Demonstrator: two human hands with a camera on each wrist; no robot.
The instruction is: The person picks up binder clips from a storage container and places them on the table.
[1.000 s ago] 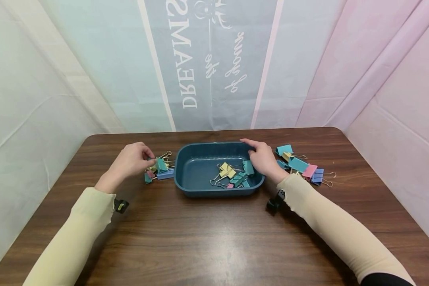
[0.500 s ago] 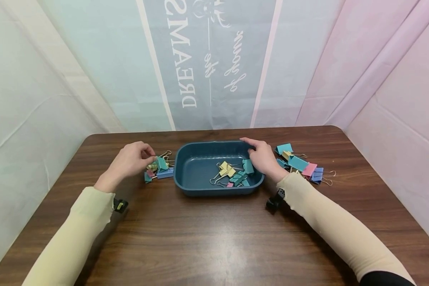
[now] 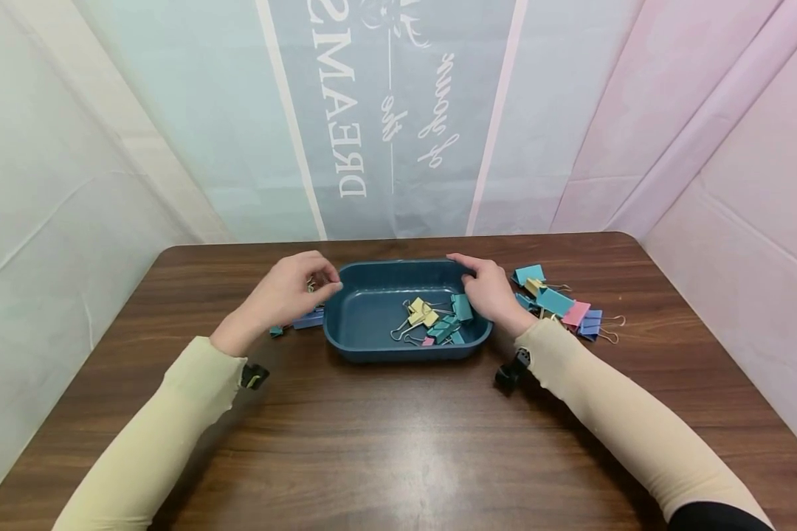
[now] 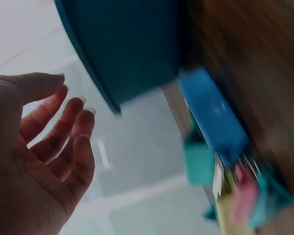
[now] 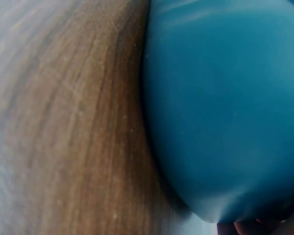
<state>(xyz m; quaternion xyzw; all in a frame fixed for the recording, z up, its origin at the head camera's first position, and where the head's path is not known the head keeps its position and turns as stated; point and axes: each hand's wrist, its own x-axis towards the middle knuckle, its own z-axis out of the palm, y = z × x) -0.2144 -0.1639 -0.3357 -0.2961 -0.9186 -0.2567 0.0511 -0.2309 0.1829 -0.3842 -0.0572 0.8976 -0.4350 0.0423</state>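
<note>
My left hand (image 3: pixel 299 289) is over the left end of a dark blue tray (image 3: pixel 405 355), thumb and fingertips right at its rim. In the left wrist view its fingers (image 4: pixel 71 129) curl loosely, thumb close to the index finger, and nothing shows between them. My right hand (image 3: pixel 490 296) grips the tray's right end, index finger along the far corner and thumb inside. Yellow binder clips (image 3: pixel 421 313) and teal binder clips (image 3: pixel 446 328) lie in the tray's right half, with a bit of pink among them. The right wrist view shows mostly the tray's outer wall (image 5: pixel 225 107).
Left of the tray lies a pile with a blue binder clip (image 4: pixel 213 115), a teal clip (image 4: pixel 198 161) and a pink one (image 4: pixel 245 193), partly hidden by my hand in the head view. More clips (image 3: pixel 554 302) lie right of the tray on the wooden table (image 3: pixel 385 442).
My left hand has moved right, from the left clip pile to the tray's left rim, and now covers part of that pile. The right hand stays at the tray's right end.
</note>
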